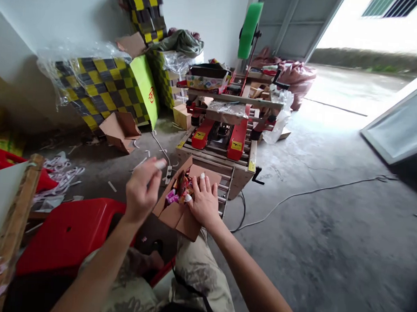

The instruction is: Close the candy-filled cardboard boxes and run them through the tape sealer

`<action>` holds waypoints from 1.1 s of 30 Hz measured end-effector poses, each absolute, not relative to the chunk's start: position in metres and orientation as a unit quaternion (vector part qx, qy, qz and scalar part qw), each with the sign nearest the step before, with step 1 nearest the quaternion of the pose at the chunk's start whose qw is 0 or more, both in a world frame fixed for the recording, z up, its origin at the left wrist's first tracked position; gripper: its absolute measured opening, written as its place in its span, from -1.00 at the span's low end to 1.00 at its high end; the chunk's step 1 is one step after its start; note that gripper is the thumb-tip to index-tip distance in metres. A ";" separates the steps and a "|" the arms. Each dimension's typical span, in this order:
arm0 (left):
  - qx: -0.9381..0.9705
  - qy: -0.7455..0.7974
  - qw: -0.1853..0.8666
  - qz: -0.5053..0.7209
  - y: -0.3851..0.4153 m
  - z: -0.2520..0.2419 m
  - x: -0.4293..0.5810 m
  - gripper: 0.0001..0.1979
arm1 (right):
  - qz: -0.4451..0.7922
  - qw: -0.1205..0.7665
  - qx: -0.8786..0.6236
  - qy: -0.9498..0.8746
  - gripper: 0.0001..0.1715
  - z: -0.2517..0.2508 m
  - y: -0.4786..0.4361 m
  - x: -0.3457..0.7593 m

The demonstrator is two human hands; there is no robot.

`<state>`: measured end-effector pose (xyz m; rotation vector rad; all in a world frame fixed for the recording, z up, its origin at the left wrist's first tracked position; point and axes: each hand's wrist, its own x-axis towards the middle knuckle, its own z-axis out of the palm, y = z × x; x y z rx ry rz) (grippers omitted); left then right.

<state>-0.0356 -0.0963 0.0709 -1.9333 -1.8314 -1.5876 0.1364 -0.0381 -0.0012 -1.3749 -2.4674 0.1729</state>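
An open cardboard box (177, 215) rests on my lap against the near end of a carton-sealing machine (223, 138). Colourful packets (179, 188) fill the box. My right hand (203, 201) lies flat on the box's right flap, fingers spread, taped fingertips showing. My left hand (143, 189) hovers just left of the box, fingers loosely curled and blurred, with nothing visible in it.
A red plastic stool (68, 232) stands at my left. Checkered yellow-black bundles (103, 87) in plastic lean on the wall with loose cardboard boxes (121, 130). A cable (314, 192) crosses the concrete floor at right. A wooden board edge (11, 225) is near left.
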 end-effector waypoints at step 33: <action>-0.509 -0.562 -0.439 -0.482 -0.004 -0.006 -0.003 -0.55 | 0.142 0.135 -0.346 -0.918 0.27 -0.001 -0.025 0.155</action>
